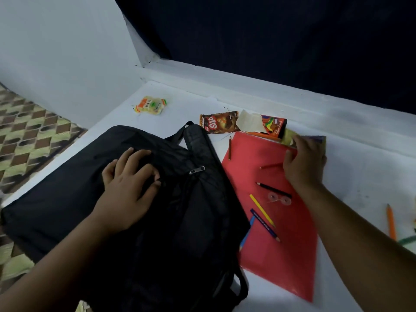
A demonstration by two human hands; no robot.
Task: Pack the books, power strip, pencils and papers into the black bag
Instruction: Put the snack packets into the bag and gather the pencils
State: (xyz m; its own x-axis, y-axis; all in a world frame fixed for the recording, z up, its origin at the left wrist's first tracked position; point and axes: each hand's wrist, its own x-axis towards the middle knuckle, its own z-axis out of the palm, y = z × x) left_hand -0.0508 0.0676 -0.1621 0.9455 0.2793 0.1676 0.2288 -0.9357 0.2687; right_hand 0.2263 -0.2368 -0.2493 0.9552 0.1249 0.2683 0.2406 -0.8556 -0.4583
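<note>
STEP: gathering papers | your left hand [129, 188] presses flat on black bag [135, 221] | right hand [304, 163] pinches red paper [281, 255] edge | NEXT: clear pencils [262, 209] beneath your right wrist, open bag.

black bag [139, 199], red folder [281, 244], green-brown diamond-patterned mat [29, 136].

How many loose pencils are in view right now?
7. On the red folder: red, black, yellow, dark blue, light blue half under the bag. Brown at the folder's edge. Orange far right. More may be cropped there.
</note>
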